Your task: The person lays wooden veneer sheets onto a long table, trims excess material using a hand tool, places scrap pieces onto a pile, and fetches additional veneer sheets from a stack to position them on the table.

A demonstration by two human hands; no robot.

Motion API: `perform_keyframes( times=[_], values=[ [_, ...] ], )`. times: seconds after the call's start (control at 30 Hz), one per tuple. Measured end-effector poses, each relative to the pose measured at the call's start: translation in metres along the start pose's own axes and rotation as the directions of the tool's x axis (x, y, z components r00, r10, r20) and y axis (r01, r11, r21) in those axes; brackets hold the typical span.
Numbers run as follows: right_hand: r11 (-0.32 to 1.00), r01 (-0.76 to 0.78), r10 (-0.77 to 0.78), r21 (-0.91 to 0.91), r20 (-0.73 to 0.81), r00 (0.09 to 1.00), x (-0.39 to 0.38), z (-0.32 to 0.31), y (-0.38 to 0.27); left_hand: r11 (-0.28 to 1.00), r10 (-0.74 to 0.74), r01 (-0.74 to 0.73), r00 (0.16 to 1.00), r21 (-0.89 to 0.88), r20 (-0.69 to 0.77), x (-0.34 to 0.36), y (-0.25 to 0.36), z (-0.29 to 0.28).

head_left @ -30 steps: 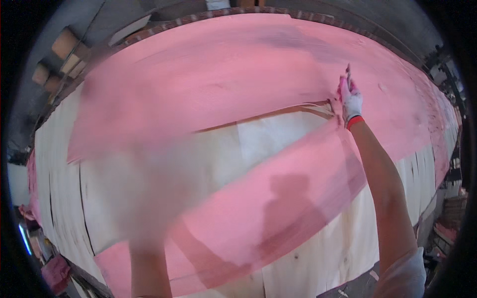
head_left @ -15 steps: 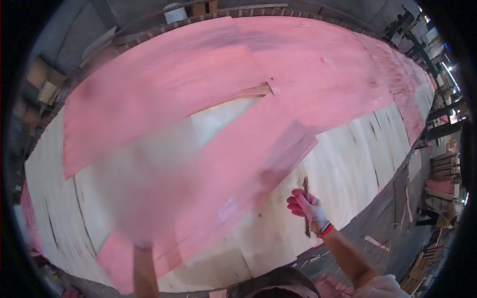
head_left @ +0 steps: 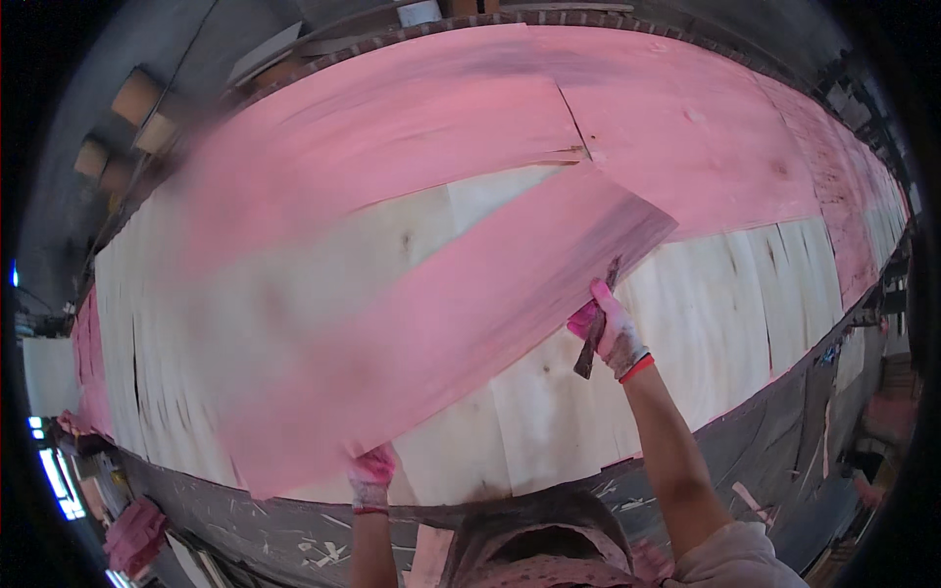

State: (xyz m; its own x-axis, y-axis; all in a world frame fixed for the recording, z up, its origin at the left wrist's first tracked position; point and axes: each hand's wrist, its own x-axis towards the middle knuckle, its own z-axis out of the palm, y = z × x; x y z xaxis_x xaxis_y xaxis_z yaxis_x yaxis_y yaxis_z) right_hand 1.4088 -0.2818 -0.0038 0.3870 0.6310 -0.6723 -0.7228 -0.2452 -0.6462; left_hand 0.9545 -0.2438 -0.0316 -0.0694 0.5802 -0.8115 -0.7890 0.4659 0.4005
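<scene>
A pink-coated veneer sheet (head_left: pixel 470 294) lies aslant over pale veneer sheets (head_left: pixel 701 294) on a broad stack. At the sheet's near lower edge is my left hand (head_left: pixel 372 468), in a pink-stained glove, its fingers closed on that edge. My right hand (head_left: pixel 616 333), in a whitish glove with pink fingers and a red cuff, grips a narrow, dark, flat blade-like tool (head_left: pixel 585 359). This hand is beside the sheet's right end, over the pale veneer. Another pink veneer sheet (head_left: pixel 412 147) covers the far side. A smear blurs the left part of the view.
A third pink sheet (head_left: pixel 706 147) lies at the far right, with a dark seam beside it. Wood scraps (head_left: pixel 323 551) litter the floor by the near edge. Pink pieces (head_left: pixel 135 537) are piled at lower left. Boxes (head_left: pixel 137 96) stand beyond the far left.
The view has shifted. The slanted pink sheet's right end has moved farther right and away. My right hand has moved up close to it with the tool; my left hand shows more clearly.
</scene>
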Motion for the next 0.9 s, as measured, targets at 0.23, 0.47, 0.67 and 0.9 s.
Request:
perform_keyframes(
  times=[0.23,0.47,0.67,0.9],
  values=[
    [1.0,-0.016,0.012,-0.019,-0.224,0.975,0.027,0.001,0.033,0.906,0.175,-0.234,0.966,0.352,0.191,0.056,0.056,-0.059],
    [0.948,-0.035,0.067,0.316,-0.092,0.993,0.062,0.025,0.062,0.586,0.547,-0.696,0.717,0.415,0.431,0.076,0.131,0.055],
    [0.963,0.014,0.034,0.27,-0.175,0.984,0.097,0.045,0.079,0.754,0.397,-0.529,0.839,0.389,0.373,0.198,0.16,0.099],
    [0.968,-0.003,0.068,0.25,-0.251,0.966,0.097,0.053,0.085,0.909,0.104,-0.219,0.943,0.356,0.315,0.27,0.126,0.055]
  ],
)
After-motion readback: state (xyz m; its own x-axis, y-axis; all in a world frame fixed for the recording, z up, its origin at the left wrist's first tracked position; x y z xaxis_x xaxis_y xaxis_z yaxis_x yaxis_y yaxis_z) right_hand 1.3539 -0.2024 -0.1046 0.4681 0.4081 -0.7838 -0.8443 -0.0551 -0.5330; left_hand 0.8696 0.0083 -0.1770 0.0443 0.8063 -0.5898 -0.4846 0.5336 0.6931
